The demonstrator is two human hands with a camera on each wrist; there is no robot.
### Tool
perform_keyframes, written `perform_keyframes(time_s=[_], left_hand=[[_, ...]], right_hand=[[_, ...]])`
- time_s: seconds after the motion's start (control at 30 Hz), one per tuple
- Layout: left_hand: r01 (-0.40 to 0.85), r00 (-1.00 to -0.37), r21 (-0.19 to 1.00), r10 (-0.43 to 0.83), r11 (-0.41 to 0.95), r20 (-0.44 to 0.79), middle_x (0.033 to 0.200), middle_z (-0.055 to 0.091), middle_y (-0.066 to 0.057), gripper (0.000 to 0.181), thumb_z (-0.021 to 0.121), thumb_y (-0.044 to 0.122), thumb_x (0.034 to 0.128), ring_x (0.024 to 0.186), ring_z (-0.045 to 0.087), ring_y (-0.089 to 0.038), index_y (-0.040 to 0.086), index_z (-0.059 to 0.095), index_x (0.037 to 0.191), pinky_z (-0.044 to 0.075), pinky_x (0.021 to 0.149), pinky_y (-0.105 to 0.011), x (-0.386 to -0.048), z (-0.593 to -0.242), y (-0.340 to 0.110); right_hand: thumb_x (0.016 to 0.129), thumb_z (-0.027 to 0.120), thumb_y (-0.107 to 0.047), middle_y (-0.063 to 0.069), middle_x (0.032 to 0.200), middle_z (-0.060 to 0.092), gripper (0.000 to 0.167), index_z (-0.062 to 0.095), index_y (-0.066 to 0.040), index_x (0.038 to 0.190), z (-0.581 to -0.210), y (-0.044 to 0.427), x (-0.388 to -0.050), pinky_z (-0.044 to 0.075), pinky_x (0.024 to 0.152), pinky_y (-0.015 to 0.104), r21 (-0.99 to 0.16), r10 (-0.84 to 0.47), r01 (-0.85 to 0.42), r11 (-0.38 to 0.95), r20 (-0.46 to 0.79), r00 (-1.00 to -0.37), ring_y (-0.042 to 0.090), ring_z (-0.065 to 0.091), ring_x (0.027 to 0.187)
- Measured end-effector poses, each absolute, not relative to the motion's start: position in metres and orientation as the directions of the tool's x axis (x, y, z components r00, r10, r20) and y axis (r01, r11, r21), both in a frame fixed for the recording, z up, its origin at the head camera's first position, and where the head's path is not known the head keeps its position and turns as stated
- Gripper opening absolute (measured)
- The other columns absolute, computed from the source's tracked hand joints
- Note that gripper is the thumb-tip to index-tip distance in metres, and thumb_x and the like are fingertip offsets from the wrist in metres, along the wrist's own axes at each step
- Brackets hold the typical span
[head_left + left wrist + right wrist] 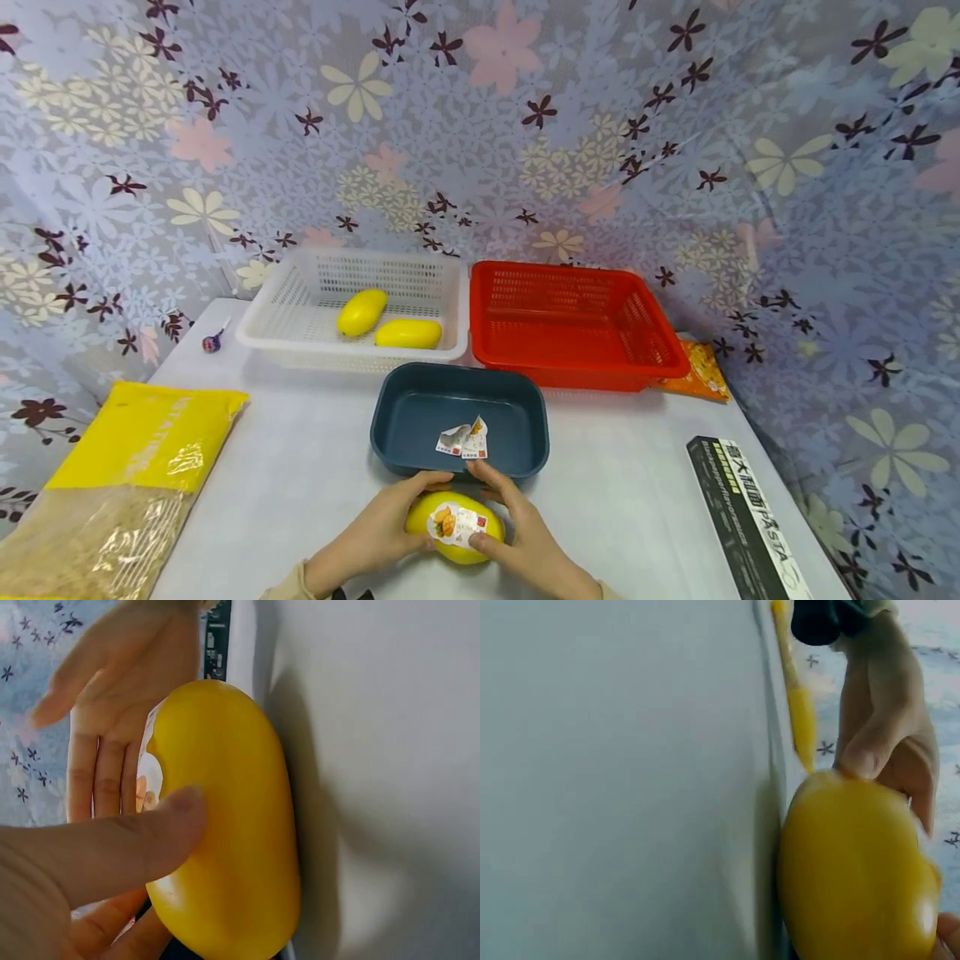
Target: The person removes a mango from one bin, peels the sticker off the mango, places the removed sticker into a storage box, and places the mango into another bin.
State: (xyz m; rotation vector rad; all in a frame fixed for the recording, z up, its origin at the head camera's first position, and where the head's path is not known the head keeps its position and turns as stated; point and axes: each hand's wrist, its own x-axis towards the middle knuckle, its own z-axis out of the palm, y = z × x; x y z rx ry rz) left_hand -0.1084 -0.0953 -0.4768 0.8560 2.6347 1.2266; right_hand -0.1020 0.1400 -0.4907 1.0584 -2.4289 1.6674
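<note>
A yellow mango (442, 554) with a white picture label (456, 523) on top is just in front of the dark blue tray (459, 371). My left hand (386, 521) grips the mango's left end, thumb on the near side. My right hand (531, 537) is at its other end, its thumb over the label's edge in the head view. In the left wrist view the right hand's fingers (109, 776) look straight and its thumb stands off the mango. Crumpled label pieces (463, 439) lie inside the tray.
Two yellow mangoes (362, 312) lie in a white basket (300, 337); a red basket (577, 377) stands beside it. A yellow bag (150, 442) and a lollipop (213, 342) are at left. A pasta box (750, 517) and an orange packet (701, 372) are at right.
</note>
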Motion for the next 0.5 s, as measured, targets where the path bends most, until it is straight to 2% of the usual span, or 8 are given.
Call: perform_keyframes(time_s=[0.03, 0.1, 0.17, 0.27, 0.33, 0.5], left_hand=[[0.448, -0.838, 0.715, 0.530, 0.537, 0.127, 0.132, 0.061, -0.001, 0.071, 0.083, 0.006, 0.0702, 0.119, 0.058, -0.022, 0.012, 0.052, 0.134, 0.046, 0.103, -0.041, -0.108, -0.476, -0.094], [0.458, -0.844, 0.674, 0.522, 0.579, 0.125, 0.130, 0.062, -0.001, 0.068, 0.084, 0.009, 0.0706, 0.117, 0.059, -0.022, 0.012, 0.054, 0.132, 0.047, 0.101, -0.042, -0.107, -0.474, -0.093], [0.466, -0.850, 0.636, 0.511, 0.615, 0.128, 0.126, 0.063, 0.000, 0.064, 0.084, 0.012, 0.0705, 0.114, 0.060, -0.021, 0.012, 0.057, 0.128, 0.048, 0.099, -0.041, -0.105, -0.472, -0.091], [0.480, -0.855, 0.592, 0.498, 0.648, 0.149, 0.123, 0.064, 0.001, 0.058, 0.085, 0.015, 0.0703, 0.113, 0.061, -0.020, 0.014, 0.060, 0.123, 0.049, 0.098, -0.041, -0.102, -0.471, -0.089], [0.486, -0.856, 0.572, 0.491, 0.661, 0.159, 0.123, 0.065, 0.001, 0.054, 0.085, 0.016, 0.0709, 0.113, 0.061, -0.020, 0.015, 0.062, 0.120, 0.049, 0.097, -0.040, -0.101, -0.471, -0.088], [0.485, -0.860, 0.564, 0.482, 0.669, 0.169, 0.125, 0.064, 0.001, 0.051, 0.084, 0.018, 0.0710, 0.115, 0.061, -0.020, 0.017, 0.064, 0.118, 0.050, 0.097, -0.039, -0.099, -0.471, -0.087]], right_hand=[[0.086, 0.069, -0.008, 0.022, 0.147, 0.043, 0.076, 0.028, -0.006, 0.150, -0.495, 0.141, -0.100, 0.043, 0.106, 0.027, -0.814, -0.528, -0.537, 0.221, 0.363, -0.768, 0.007, 0.041, 0.137], [0.085, 0.073, -0.015, 0.016, 0.150, 0.043, 0.080, 0.027, -0.010, 0.151, -0.499, 0.142, -0.096, 0.038, 0.109, 0.023, -0.836, -0.548, -0.488, 0.250, 0.293, -0.783, 0.006, 0.039, 0.138], [0.085, 0.074, -0.021, 0.008, 0.153, 0.041, 0.082, 0.026, -0.017, 0.152, -0.502, 0.144, -0.094, 0.033, 0.112, 0.020, -0.871, -0.564, -0.404, 0.280, 0.192, -0.803, 0.006, 0.039, 0.138], [0.085, 0.073, -0.030, -0.001, 0.155, 0.037, 0.083, 0.024, -0.028, 0.152, -0.503, 0.144, -0.094, 0.030, 0.113, 0.021, -0.888, -0.568, -0.301, 0.347, 0.056, -0.821, 0.009, 0.039, 0.139], [0.085, 0.074, -0.033, -0.001, 0.156, 0.037, 0.083, 0.025, -0.029, 0.152, -0.505, 0.143, -0.095, 0.034, 0.112, 0.024, -0.877, -0.564, -0.287, 0.386, 0.022, -0.825, 0.014, 0.041, 0.137], [0.081, 0.076, -0.037, 0.002, 0.150, 0.044, 0.082, 0.033, -0.021, 0.149, -0.510, 0.141, -0.097, 0.042, 0.106, 0.027, -0.840, -0.551, -0.339, 0.424, 0.058, -0.833, 0.015, 0.049, 0.127]])
